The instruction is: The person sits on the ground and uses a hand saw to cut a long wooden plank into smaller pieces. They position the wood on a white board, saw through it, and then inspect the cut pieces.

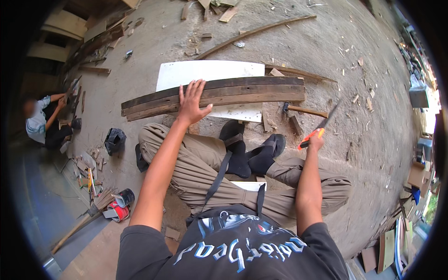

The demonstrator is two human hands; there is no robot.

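My left hand (192, 103) lies with spread fingers on top of several dark, weathered wooden planks (252, 90), placed side by side in front of my crossed legs. Under the planks is a white board (210, 68), showing beyond and in front of them. Off to the right, my right hand (316, 140) is wrapped round the orange and black handle of a handsaw (328, 119). The saw's blade points away from me, up and to the right, apart from the planks. A hammer (305, 110) with a wooden handle lies on the ground between the planks and the saw.
At the far left another person (42, 121) sits working with wood. A black bag (115, 141), a broom (100, 201) and cans (125, 198) stand to my left. A long wood strip (254, 35) and scraps lie beyond the board. Boards (386, 249) lean at the lower right.
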